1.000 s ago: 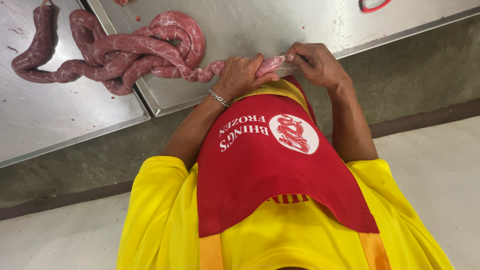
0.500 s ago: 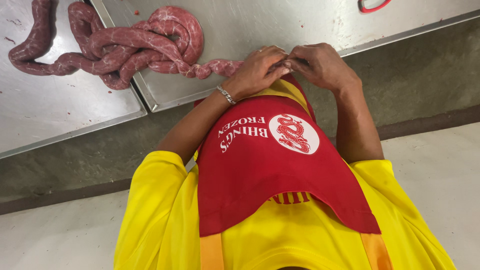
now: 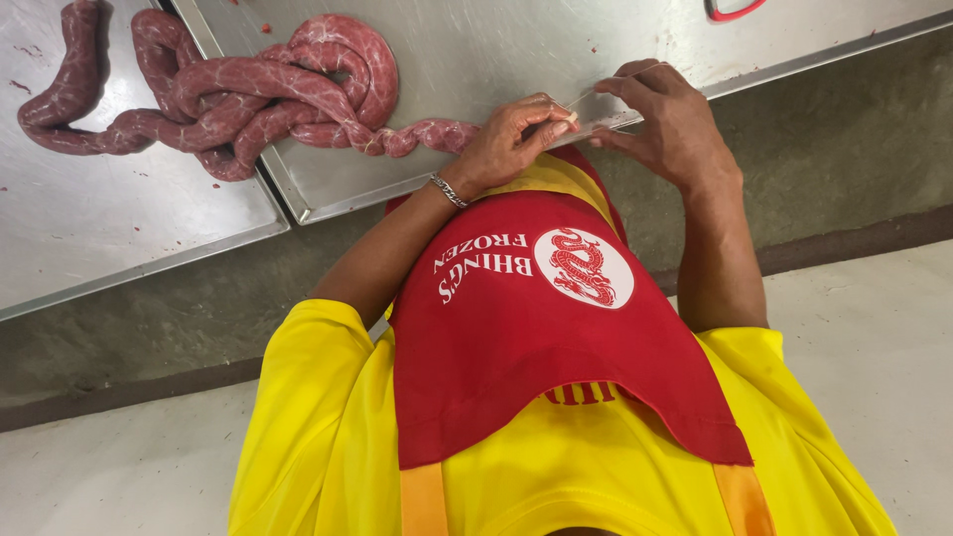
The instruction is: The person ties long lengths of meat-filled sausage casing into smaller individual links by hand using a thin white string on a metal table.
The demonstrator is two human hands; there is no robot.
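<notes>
A long coil of raw sausage (image 3: 248,94) is seen lying across two steel trays (image 3: 476,60), its thin end reaching the near rim of the right-hand tray. That end is pinched at the rim between the closed fingers of the left hand (image 3: 506,139). The right hand (image 3: 670,124) is held just beside it, fingertips drawn together on what appears to be a thin pale string (image 3: 596,94), though this is too fine to confirm. Bare steel is left open beyond the hands. A red-handled object (image 3: 730,10) is cut off by the top edge.
</notes>
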